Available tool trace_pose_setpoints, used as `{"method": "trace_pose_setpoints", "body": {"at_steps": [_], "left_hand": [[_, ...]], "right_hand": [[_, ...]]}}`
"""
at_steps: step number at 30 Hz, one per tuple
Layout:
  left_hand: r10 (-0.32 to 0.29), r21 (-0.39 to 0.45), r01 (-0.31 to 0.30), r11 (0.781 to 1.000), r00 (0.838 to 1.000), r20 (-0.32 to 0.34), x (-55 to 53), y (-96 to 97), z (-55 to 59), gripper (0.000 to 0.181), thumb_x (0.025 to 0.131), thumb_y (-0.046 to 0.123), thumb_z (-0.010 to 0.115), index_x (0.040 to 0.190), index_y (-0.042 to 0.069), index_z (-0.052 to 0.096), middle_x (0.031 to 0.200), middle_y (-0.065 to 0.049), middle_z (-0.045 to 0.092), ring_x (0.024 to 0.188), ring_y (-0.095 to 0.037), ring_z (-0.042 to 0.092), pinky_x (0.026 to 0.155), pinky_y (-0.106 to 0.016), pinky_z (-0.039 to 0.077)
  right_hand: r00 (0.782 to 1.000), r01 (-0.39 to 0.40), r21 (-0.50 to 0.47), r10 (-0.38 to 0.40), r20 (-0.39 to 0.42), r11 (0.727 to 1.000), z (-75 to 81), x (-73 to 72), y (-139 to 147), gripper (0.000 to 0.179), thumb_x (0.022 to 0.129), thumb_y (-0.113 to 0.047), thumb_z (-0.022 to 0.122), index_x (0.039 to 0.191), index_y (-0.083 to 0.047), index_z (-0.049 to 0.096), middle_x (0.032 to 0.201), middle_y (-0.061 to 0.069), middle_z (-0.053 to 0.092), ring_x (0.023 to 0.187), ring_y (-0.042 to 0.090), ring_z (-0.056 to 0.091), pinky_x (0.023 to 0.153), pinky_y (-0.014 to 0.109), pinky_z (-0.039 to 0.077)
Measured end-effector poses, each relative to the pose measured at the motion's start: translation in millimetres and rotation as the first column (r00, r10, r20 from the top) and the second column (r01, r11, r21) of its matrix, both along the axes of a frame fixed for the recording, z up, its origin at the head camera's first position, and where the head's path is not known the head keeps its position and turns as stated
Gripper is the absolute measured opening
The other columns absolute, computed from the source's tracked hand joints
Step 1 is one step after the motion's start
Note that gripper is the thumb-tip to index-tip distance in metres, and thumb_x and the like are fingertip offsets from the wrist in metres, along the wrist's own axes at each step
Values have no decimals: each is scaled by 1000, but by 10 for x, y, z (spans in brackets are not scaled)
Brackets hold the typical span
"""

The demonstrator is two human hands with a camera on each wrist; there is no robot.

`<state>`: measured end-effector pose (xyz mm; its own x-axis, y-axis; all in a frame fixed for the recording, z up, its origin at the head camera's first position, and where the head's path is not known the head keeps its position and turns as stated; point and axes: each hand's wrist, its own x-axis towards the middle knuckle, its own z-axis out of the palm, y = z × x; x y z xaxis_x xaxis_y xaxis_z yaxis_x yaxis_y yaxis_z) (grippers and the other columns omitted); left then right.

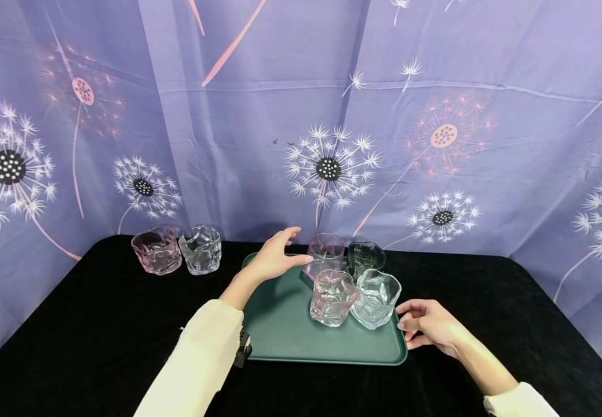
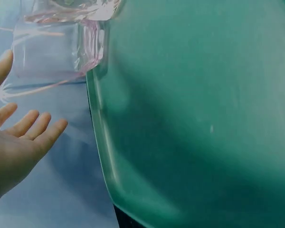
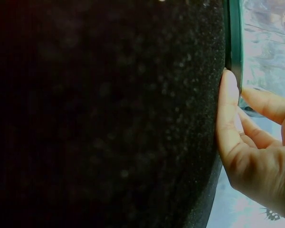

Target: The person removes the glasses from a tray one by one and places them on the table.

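Observation:
A green tray point(image 1: 290, 341) carries several drinking glasses on its right half. At the back stand a purple-tinted glass point(image 1: 327, 255) and a dark smoky glass point(image 1: 365, 258); in front are a wavy pink glass point(image 1: 332, 298) and a wavy clear glass point(image 1: 376, 298). My left hand point(image 1: 274, 255) hovers over the tray's back left, its thumb tip close beside the purple-tinted glass. The fingers point(image 2: 50, 135) are spread and hold nothing. At the tray's right edge, my right hand point(image 1: 431, 324) pinches the rim between thumb point(image 3: 263, 102) and fingers.
At the back left of the black-covered table point(image 1: 123, 341) stand another pink glass point(image 1: 157, 252) and a clear glass point(image 1: 201, 252), side by side. A purple curtain point(image 1: 248, 145) with dandelion prints hangs right behind the table.

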<state>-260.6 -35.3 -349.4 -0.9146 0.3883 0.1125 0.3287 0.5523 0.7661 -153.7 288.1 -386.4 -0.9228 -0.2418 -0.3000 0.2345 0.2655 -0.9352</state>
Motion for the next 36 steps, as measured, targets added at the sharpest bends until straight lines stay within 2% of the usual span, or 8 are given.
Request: {"method": "trace_pose_setpoints", "body": {"at_steps": [9, 14, 19, 26, 30, 36], "left_hand": [[-13, 3, 13, 1000, 1000, -14, 2, 162, 10, 75, 80, 34, 70, 141, 10, 33, 141, -9, 36, 124, -27, 39, 97, -44, 37], [-28, 17, 28, 999, 1000, 2, 7, 272, 38, 79, 78, 32, 72, 142, 12, 30, 143, -8, 32, 128, -27, 33, 99, -46, 33], [-44, 35, 44, 998, 999, 9, 22, 334, 61, 80, 77, 29, 74, 142, 11, 30, 142, -9, 33, 126, -28, 35, 99, -45, 34], [-52, 51, 53, 997, 998, -24, 6, 362, 0, 80, 75, 24, 76, 140, 7, 33, 140, -9, 38, 127, -26, 35, 101, -42, 32], [-49, 55, 50, 997, 999, -25, -8, 384, -42, 80, 75, 25, 76, 140, 9, 33, 140, -7, 38, 128, -24, 34, 102, -41, 31], [-49, 90, 53, 995, 998, -46, -6, 412, -66, 78, 75, 23, 76, 139, 8, 34, 137, -12, 42, 126, -28, 37, 101, -42, 32]], "right_hand": [[1000, 2, -9, -2, -2, 1000, 9, 1, -7, 39, 82, 4, 58, 114, 17, 40, 79, 7, 58, 62, 14, 55, 58, 34, 54], [1000, 3, -4, -3, -5, 1000, -6, -2, -2, 40, 81, 4, 57, 115, 17, 40, 81, 8, 58, 62, 14, 55, 58, 34, 54], [1000, 4, 0, -4, -8, 1000, -6, -1, 0, 41, 81, 4, 57, 115, 17, 40, 81, 8, 58, 62, 14, 55, 58, 34, 54], [1000, 3, -2, -3, -11, 1000, -4, -5, -6, 38, 81, 6, 56, 114, 17, 40, 80, 8, 58, 61, 14, 55, 57, 34, 54], [1000, 0, -7, -1, -11, 1000, 0, -5, -6, 38, 81, 6, 56, 113, 18, 40, 80, 8, 59, 61, 14, 55, 57, 34, 54], [1000, 3, -5, -3, -11, 1000, -6, -4, -3, 39, 81, 5, 57, 114, 17, 40, 80, 8, 59, 61, 14, 55, 57, 34, 54]]}}
